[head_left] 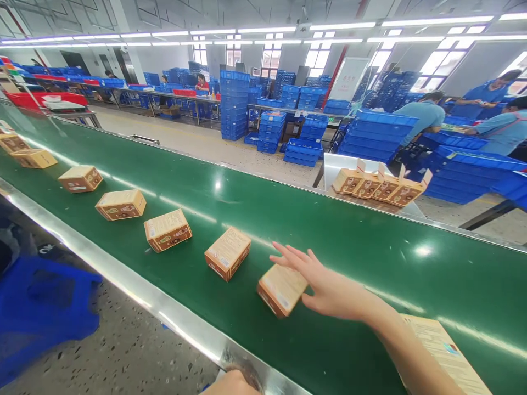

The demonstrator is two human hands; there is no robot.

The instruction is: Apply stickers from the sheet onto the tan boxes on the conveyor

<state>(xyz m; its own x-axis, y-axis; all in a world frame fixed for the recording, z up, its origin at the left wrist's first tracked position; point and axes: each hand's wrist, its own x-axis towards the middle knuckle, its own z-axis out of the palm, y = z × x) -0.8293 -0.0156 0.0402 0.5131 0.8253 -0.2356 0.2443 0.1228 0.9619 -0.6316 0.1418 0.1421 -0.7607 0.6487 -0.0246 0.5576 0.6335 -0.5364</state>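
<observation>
My right hand [315, 277] reaches over the green conveyor belt [329, 351], its fingers spread above and beside the right edge of a tan and brown box [282, 288]. Left of that box lies another one [228, 253], and several similar boxes trail away up the belt to the far left. Under my right forearm a larger printed carton [448, 351] shows in part. Of my left side, only a bit of skin [234, 384] shows at the bottom edge by the metal rail; the fingers of my left hand are out of the frame.
Across the belt, several boxes with raised flaps [382, 187] stand on a side table. A blue stool [45, 312] is at the lower left. Stacked blue crates [370, 137] and people in blue shirts [424, 115] are at the back right.
</observation>
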